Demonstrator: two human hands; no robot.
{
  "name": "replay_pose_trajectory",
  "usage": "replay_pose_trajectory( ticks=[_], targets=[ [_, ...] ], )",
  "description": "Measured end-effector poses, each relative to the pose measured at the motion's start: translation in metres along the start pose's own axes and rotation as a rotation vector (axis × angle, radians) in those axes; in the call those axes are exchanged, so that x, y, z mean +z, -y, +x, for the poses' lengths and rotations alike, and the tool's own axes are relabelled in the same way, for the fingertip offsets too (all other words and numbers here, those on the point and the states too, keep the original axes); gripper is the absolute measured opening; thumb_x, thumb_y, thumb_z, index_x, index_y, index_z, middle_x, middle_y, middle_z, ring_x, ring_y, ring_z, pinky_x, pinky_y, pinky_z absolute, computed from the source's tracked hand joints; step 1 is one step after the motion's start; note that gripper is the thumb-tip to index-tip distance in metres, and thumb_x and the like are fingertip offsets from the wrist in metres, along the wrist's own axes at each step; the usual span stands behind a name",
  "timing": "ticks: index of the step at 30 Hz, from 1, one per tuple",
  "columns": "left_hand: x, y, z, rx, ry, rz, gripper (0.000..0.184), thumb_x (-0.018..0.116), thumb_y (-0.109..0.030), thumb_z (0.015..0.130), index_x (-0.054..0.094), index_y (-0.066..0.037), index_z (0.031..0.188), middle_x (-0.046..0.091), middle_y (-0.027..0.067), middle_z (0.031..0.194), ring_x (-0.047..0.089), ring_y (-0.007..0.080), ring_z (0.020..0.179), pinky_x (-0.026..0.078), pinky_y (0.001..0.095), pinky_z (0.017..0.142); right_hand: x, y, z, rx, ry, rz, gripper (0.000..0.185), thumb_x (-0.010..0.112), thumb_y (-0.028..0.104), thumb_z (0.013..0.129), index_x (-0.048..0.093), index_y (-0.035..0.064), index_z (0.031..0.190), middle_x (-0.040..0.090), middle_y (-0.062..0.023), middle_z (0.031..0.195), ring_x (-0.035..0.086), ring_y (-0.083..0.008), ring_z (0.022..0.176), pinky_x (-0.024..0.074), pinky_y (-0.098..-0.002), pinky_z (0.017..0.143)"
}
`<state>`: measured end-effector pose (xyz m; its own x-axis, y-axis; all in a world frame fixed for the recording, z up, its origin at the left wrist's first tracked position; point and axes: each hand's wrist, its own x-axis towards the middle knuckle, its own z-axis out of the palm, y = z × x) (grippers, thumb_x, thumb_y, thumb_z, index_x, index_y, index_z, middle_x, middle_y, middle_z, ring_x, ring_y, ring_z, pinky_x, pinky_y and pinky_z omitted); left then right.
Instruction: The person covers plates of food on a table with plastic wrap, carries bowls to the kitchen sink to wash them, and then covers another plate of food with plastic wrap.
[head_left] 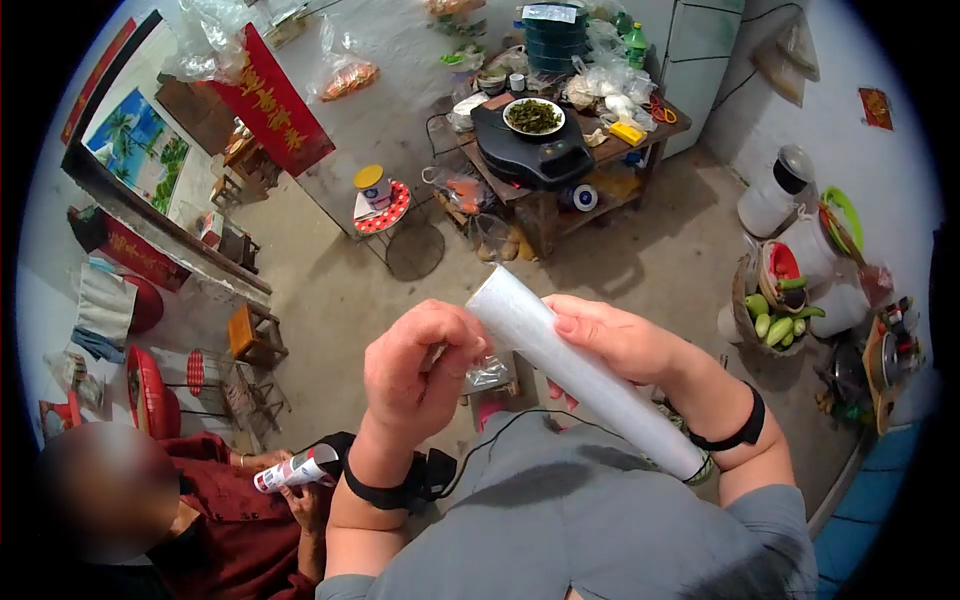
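My right hand (625, 340) is wrapped round a long white roll (610, 400), which looks like plastic film or bags. The roll lies slanted across my front: its near end is by my right forearm, its far end points up and left. My left hand (415, 365) is beside that far end, fingers curled and fingertips pressed together close to the roll's edge. Whether they pinch the film's edge cannot be made out. Below the roll, something shiny and clear (487, 372) lies on a low stool, partly hidden by my hands.
At the left, a seated person in a dark red shirt (235, 500) holds a printed cylinder (297, 468). Ahead, a wooden table (655, 150) bears a black electric pan (530, 150) and a plate of greens (534, 117). A vegetable basket (745, 300) stands right; a wooden stool (255, 333) stands left.
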<state>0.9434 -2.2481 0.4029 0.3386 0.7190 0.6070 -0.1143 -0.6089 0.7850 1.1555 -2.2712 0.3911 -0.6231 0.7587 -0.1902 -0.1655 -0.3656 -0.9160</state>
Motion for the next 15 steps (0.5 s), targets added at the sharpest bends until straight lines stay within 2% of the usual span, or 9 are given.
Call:
replay_pose_trajectory(
  ticks=[3, 5, 6, 8, 9, 11, 12, 15],
  targets=[
    [-0.005, 0.001, 0.002, 0.063, 0.036, 0.086, 0.015, 0.059, 0.009, 0.071, 0.054, 0.000, 0.081, 0.057, 0.0092, 0.077, 0.056, 0.0189, 0.066, 0.047, 0.0271, 0.061, 0.002, 0.001, 0.003, 0.026, -0.022, 0.012, 0.043, 0.041, 0.043, 0.091, 0.041, 0.0072, 0.114, 0.051, -0.0044, 0.086, 0.057, -0.0111, 0.070, 0.0495, -0.0257, 0.056],
    [-0.003, -0.007, 0.008, 0.154, 0.120, 0.292, 0.028, 0.064, 0.007, 0.067, 0.058, -0.001, 0.093, 0.053, 0.0072, 0.078, 0.054, 0.0193, 0.068, 0.046, 0.0276, 0.060, 0.002, 0.002, 0.004, 0.012, -0.051, 0.015, 0.042, 0.041, 0.043, 0.091, 0.042, 0.0074, 0.114, 0.052, -0.0041, 0.085, 0.056, -0.0105, 0.069, 0.0492, -0.0251, 0.055],
    [0.000, -0.010, 0.009, 0.151, 0.121, 0.291, 0.028, 0.064, 0.007, 0.067, 0.058, -0.001, 0.093, 0.053, 0.0072, 0.078, 0.054, 0.0193, 0.068, 0.046, 0.0276, 0.060, 0.001, 0.002, 0.003, 0.014, -0.052, 0.018, 0.042, 0.041, 0.043, 0.091, 0.042, 0.0074, 0.114, 0.052, -0.0041, 0.085, 0.056, -0.0105, 0.069, 0.0492, -0.0251, 0.055],
    [0.004, -0.013, 0.012, 0.178, 0.209, 0.569, 0.036, 0.067, 0.004, 0.063, 0.061, -0.005, 0.097, 0.050, 0.0050, 0.077, 0.051, 0.0190, 0.069, 0.045, 0.0286, 0.059, 0.000, 0.001, 0.004, 0.013, -0.067, 0.001, 0.042, 0.042, 0.043, 0.091, 0.041, 0.0074, 0.114, 0.052, -0.0038, 0.085, 0.055, -0.0098, 0.069, 0.0490, -0.0247, 0.054],
    [0.002, -0.010, 0.012, 0.177, 0.210, 0.571, 0.036, 0.067, 0.004, 0.063, 0.061, -0.005, 0.097, 0.050, 0.0050, 0.077, 0.051, 0.0190, 0.069, 0.045, 0.0286, 0.059, 0.000, 0.001, 0.004, 0.013, -0.066, 0.001, 0.042, 0.042, 0.043, 0.091, 0.041, 0.0074, 0.114, 0.052, -0.0038, 0.085, 0.055, -0.0098, 0.069, 0.0490, -0.0247, 0.054],
    [-0.002, -0.001, 0.012, 0.357, 0.252, 0.679, 0.032, 0.067, 0.003, 0.060, 0.064, -0.006, 0.090, 0.047, 0.0044, 0.075, 0.050, 0.0189, 0.069, 0.044, 0.0292, 0.059, -0.001, -0.001, 0.005, 0.020, -0.052, -0.029, 0.043, 0.041, 0.044, 0.091, 0.042, 0.0074, 0.114, 0.052, -0.0035, 0.085, 0.054, -0.0091, 0.069, 0.0487, -0.0244, 0.054],
    [0.000, -0.001, 0.010, 0.342, 0.231, 0.671, 0.025, 0.066, 0.002, 0.059, 0.065, -0.005, 0.083, 0.047, 0.0046, 0.076, 0.050, 0.0185, 0.070, 0.044, 0.0289, 0.060, -0.003, -0.002, 0.005, 0.020, -0.050, -0.028, 0.043, 0.041, 0.044, 0.091, 0.042, 0.0074, 0.114, 0.052, -0.0035, 0.085, 0.054, -0.0091, 0.069, 0.0487, -0.0244, 0.054],
    [0.003, 0.001, 0.011, 0.372, 0.193, 0.606, 0.025, 0.065, 0.003, 0.059, 0.064, -0.005, 0.083, 0.047, 0.0050, 0.076, 0.050, 0.0191, 0.070, 0.043, 0.0286, 0.060, -0.007, -0.003, 0.004, 0.002, -0.029, -0.024, 0.044, 0.040, 0.044, 0.091, 0.042, 0.0072, 0.113, 0.053, -0.0048, 0.086, 0.055, -0.0103, 0.069, 0.0487, -0.0248, 0.054]
  ],
)
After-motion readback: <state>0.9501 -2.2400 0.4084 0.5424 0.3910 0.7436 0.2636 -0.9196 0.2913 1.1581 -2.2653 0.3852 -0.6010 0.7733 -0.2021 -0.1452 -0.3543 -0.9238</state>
